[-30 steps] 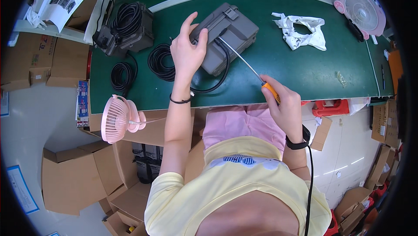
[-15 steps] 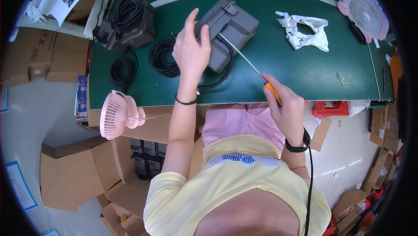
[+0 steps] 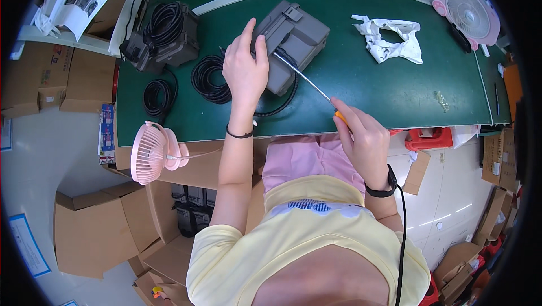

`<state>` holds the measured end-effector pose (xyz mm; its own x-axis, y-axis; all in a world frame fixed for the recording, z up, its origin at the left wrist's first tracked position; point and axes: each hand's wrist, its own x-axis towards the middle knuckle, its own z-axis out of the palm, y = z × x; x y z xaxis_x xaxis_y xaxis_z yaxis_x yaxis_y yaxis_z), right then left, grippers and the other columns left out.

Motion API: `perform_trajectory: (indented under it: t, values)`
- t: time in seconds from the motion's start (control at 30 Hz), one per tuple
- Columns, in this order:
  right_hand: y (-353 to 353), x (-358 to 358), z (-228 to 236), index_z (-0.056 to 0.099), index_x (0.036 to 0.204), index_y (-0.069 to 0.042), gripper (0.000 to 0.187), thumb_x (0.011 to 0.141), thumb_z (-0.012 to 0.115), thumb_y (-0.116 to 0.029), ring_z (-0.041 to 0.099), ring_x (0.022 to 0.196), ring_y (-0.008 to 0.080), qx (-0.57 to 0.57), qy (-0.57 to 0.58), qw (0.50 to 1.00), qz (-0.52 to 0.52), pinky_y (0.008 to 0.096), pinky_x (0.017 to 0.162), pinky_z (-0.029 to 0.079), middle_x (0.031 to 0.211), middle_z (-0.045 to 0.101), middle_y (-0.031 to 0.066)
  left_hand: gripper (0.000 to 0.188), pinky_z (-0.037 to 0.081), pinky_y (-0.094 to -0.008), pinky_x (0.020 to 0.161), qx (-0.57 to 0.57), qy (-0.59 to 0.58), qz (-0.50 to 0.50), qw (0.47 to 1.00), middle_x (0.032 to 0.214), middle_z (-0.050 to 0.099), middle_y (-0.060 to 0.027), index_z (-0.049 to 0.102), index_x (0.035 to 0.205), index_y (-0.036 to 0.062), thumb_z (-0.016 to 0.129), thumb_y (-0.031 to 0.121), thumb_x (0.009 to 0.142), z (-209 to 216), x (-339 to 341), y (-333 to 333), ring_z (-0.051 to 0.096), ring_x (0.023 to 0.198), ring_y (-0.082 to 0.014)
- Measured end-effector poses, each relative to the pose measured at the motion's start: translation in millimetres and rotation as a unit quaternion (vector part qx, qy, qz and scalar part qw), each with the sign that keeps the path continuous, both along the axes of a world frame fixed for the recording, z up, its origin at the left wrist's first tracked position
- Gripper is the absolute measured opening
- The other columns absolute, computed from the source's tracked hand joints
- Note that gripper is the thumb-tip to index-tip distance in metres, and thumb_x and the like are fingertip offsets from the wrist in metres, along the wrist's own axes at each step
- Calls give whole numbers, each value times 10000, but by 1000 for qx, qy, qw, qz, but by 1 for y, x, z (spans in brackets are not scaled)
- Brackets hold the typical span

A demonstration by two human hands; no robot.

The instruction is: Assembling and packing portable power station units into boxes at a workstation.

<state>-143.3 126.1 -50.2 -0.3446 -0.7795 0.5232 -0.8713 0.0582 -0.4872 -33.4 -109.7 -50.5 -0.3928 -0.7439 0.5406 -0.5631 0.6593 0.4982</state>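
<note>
A grey latched plastic box (image 3: 307,37) lies tilted on the green workbench. Along its left side is my left hand (image 3: 245,74), fingers stretched upward and thumb apart, seemingly resting against the box. My right hand (image 3: 364,139) is closed around the orange handle of a screwdriver (image 3: 307,81). Its long metal shaft slants up-left to the near face of the box, where the tip meets the spot near the black cable's entry. That black corrugated cable (image 3: 282,108) curves from the box under my left wrist. A coil of black cable (image 3: 209,77) lies left of that hand.
A second grey box (image 3: 183,43) with coiled cable on top stands at the left. A pink clip fan (image 3: 149,153) hangs at the front edge. White cut cloth (image 3: 389,54) and another pink fan (image 3: 468,12) are to the right. Open cardboard boxes (image 3: 93,229) stand below.
The screwdriver tip has moved slightly down and left along the box. My right hand has moved a little left and now covers more of the handle. My left hand keeps its pose.
</note>
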Motion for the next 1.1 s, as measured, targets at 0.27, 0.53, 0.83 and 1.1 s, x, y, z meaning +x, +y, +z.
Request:
perform_trajectory:
  t: [0.27, 0.53, 0.83, 1.1]
  values:
    - [6, -2, -2, 673, 1228, -74, 316, 912, 692, -76, 650, 609, 284, 42, -129, 990, 25, 371, 556, 521, 807, 682, 130, 369, 527, -429, 871, 3, 45, -21, 999, 1076, 727, -147, 661, 1296, 139, 639, 231, 939, -1, 1, 2, 677, 979, -333]
    - [14, -18, 7, 694, 1217, -46, 337, 881, 715, -33, 685, 686, 248, 63, -177, 982, 22, 296, 648, 528, 862, 709, 167, 344, 538, -423, 858, -42, 21, -2, 999, 1096, 721, -120, 667, 1271, 150, 626, 264, 949, 3, -3, 12, 670, 995, -317]
    - [39, -69, 10, 628, 1240, -14, 348, 903, 715, -34, 607, 875, 75, -110, -366, 920, -89, 210, 731, 498, 1069, 692, 43, 387, 496, -412, 885, -239, 27, -149, 959, 1176, 686, -52, 701, 1176, 130, 745, 132, 792, -9, -11, 59, 645, 1013, -270]
    - [0, -73, -30, 494, 1374, -70, 492, 950, 704, -208, 494, 747, 36, -133, -419, 891, -112, 178, 619, 407, 1105, 583, 29, 189, 480, -454, 950, -77, 206, -248, 943, 1084, 721, -84, 740, 1002, 95, 726, 70, 815, -20, 22, 68, 658, 1057, -277]
